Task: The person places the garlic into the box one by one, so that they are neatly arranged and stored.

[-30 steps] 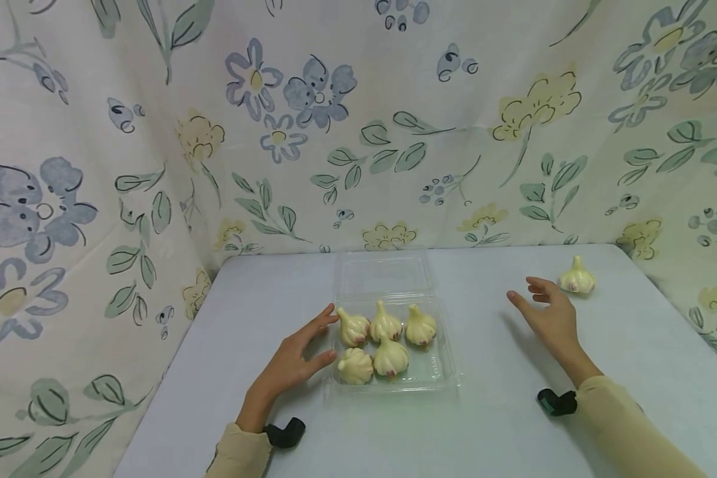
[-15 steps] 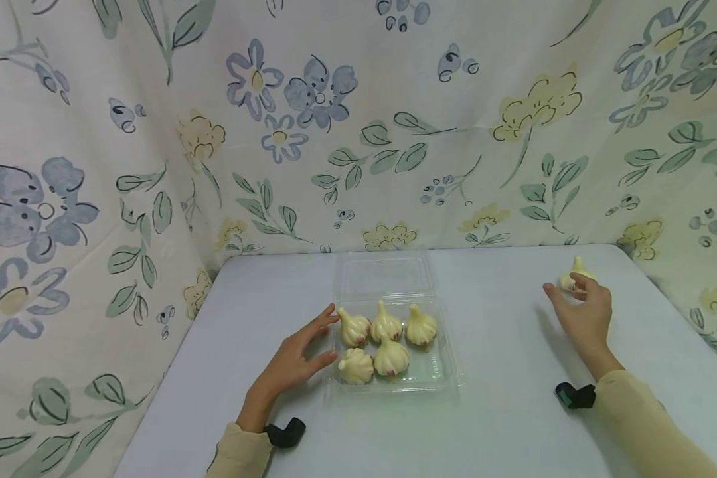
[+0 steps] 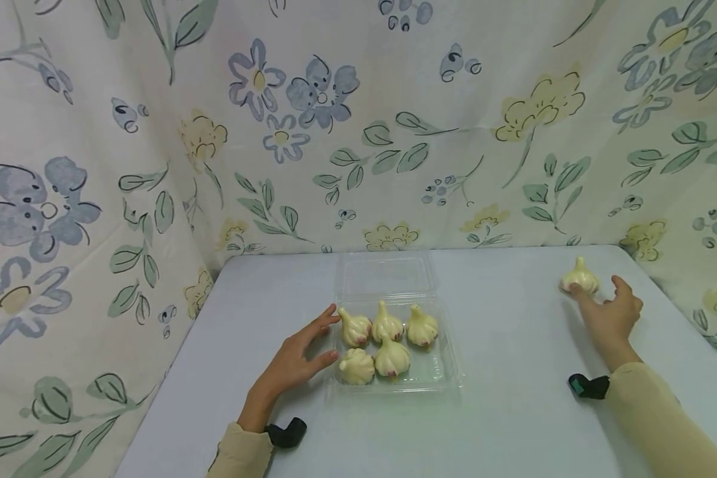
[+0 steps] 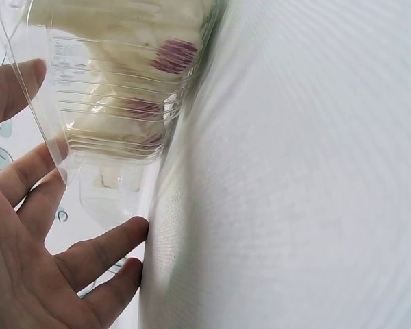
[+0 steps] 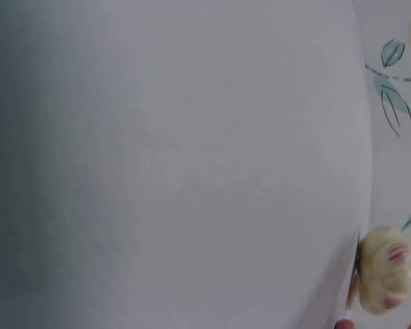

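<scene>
A clear plastic clamshell box (image 3: 433, 372) lies with its lid (image 3: 385, 273) folded back, and several garlic bulbs (image 3: 392, 359) sit in its base. At the box's left side is my left hand (image 3: 293, 358), fingers spread; in the left wrist view its thumb (image 4: 17, 92) and fingertips lie against the box wall. A lone garlic bulb (image 3: 581, 277) stands upright at the table's far right. My right hand (image 3: 612, 318) is just in front of it, thumb and fingers apart, the thumb overlapping the bulb's lower edge. Whether they touch cannot be told. Only two fingertips show in the right wrist view.
The white table (image 3: 502, 411) ends at a floral curtain (image 3: 358, 133) behind and at both sides. Inside the box, the front right corner holds no bulb. Each wrist wears a black camera (image 3: 588, 386).
My right hand has moved right and slightly forward, from left of the lone garlic bulb to just in front of it, passing before it. My left hand and the box have stayed put.
</scene>
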{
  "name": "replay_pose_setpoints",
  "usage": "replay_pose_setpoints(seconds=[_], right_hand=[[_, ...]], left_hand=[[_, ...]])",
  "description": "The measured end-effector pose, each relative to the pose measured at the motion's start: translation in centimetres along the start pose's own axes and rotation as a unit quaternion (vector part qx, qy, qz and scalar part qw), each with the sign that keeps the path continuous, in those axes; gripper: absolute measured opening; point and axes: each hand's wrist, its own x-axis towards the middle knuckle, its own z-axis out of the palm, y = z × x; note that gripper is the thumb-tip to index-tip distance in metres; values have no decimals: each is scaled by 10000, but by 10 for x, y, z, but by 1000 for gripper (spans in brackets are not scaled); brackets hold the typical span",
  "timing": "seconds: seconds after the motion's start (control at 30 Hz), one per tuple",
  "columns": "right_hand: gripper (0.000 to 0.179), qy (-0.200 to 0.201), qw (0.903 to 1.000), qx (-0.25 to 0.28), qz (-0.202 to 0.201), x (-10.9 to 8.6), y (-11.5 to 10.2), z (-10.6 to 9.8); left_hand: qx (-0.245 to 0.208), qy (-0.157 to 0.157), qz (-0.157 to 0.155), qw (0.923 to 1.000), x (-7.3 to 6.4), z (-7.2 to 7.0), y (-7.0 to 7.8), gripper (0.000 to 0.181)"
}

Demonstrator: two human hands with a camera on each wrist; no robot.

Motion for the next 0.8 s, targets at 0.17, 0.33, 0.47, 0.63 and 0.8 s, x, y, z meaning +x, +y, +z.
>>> replay_pose_setpoints(seconds=[0.17,0.33,0.47,0.63,0.8], right_hand=[[93,-509,9981,-298,-198,7,0,-7],[97,-797,9933,-733,-416,15,0,-12],[99,-976,9888,-1015,-489,19,-1,-16],[102,-1251,9830,-1272,-436,22,-3,-20],[105,-1456,9782,-1449,-294,27,-5,-21]], left_hand=[[16,0,-3,10000,0,0,0,64],[16,-14,6,10000,0,0,-1,63],[14,-15,19,10000,0,0,0,63],[15,-21,11,10000,1,0,1,63],[15,-6,-26,10000,0,0,1,63]])
